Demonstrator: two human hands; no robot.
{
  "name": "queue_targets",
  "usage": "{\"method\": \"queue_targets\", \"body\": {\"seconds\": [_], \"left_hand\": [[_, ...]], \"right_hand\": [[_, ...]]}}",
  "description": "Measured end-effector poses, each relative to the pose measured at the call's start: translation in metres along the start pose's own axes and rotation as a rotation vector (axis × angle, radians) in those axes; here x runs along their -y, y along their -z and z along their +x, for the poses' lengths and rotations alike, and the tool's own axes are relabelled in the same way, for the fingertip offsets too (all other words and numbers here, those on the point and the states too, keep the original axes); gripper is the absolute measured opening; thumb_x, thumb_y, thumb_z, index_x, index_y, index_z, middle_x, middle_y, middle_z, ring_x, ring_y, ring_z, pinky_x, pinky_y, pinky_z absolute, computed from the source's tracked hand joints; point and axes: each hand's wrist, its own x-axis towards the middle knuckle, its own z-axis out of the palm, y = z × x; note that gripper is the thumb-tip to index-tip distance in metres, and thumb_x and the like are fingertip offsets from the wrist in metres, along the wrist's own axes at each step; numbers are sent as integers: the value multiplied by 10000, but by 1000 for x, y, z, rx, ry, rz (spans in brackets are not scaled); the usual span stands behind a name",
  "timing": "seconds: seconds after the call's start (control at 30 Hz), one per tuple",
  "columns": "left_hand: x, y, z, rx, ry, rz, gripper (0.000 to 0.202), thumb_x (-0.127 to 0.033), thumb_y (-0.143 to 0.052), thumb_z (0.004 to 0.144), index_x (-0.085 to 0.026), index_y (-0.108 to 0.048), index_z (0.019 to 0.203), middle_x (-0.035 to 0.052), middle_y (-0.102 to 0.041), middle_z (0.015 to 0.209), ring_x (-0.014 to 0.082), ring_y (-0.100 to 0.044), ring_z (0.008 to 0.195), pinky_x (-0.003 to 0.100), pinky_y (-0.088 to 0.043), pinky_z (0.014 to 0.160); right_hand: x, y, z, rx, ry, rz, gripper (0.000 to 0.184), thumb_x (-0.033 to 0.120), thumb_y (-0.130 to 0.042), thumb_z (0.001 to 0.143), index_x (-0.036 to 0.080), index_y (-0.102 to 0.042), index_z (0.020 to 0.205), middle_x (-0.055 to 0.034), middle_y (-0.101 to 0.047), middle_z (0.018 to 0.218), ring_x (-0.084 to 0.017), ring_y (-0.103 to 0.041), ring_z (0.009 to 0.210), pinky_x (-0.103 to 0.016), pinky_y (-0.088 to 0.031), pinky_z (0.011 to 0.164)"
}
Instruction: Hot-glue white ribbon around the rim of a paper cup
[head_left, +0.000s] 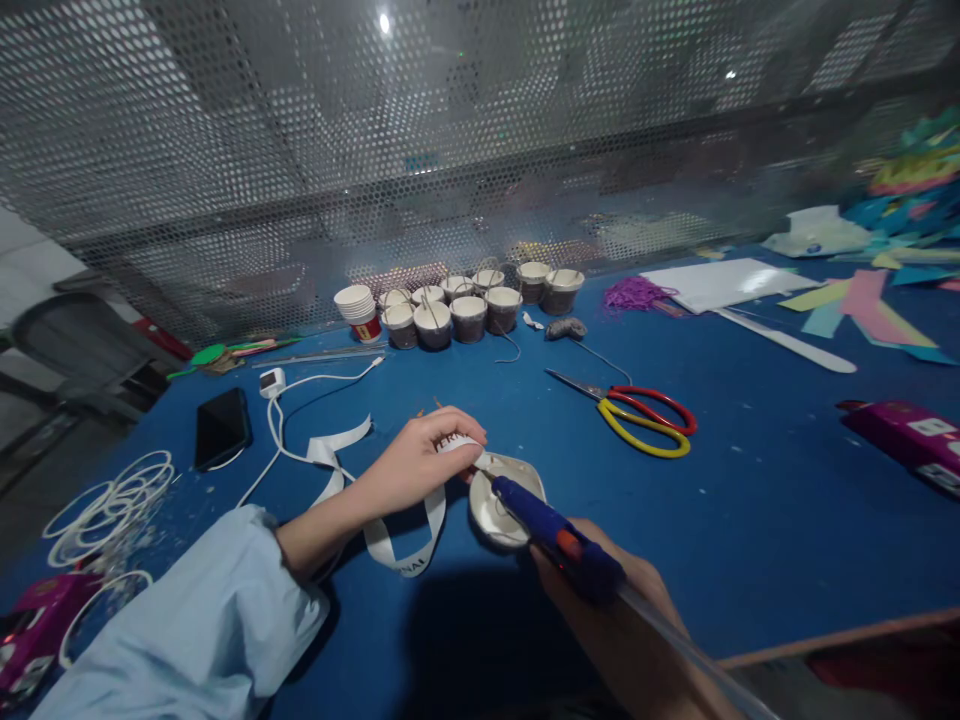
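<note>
Between the thumb and fingers of my left hand [420, 455] is a white printed ribbon [409, 562], whose tail loops over the table beneath my wrist. A blue hot glue gun [551, 528] with an orange part and a clear stick at its rear is gripped in my right hand [559, 590]. Its nozzle meets the ribbon end near my left fingertips, though I cannot tell whether they touch. Below the nozzle a small pale cup [529, 478] stands or lies on the blue table, partly covered by the gun. My left fingers are at its rim.
Several small grey-wrapped cups [469, 320] stand in rows at the back, beside stacked paper cups [355, 305]. Scissors [649, 425] lie right of centre. A phone [223, 430], a white cable [279, 430], a purple device [907, 440] and coloured paper strips [874, 310] lie around.
</note>
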Motion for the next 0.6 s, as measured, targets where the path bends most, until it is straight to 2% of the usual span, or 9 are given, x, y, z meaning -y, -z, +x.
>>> {"method": "queue_targets", "body": {"seconds": [0.17,0.4,0.53,0.6], "left_hand": [[3,0,0,-17,0,21,96,-238,-592,788,-154,-638,787,57,-602,977,152,-618,818,261,-548,651],[1,-1,0,-3,30,-37,124,-266,-599,795,-145,-625,787,50,-598,982,110,-619,676,280,-557,656],[1,-1,0,-10,29,-31,120,-262,-601,793,-146,-629,784,53,-595,978,129,-620,741,275,-558,661],[0,-1,-1,-15,29,-27,112,-254,-602,790,-146,-631,780,55,-592,973,141,-620,777,269,-557,651]], "right_hand": [[3,1,2,60,-19,3,196,340,-478,869,225,-619,798,28,-634,610,-130,-577,505,-204,-449,501],[2,3,2,-8,-9,-16,172,324,-498,862,226,-601,767,39,-614,589,-118,-566,486,-200,-435,483],[1,2,3,15,-7,-23,177,331,-492,867,224,-604,781,33,-625,596,-120,-576,491,-200,-455,488],[-1,0,4,-12,-28,-42,197,351,-505,853,229,-600,730,23,-633,584,-133,-586,487,-214,-479,494]]}}
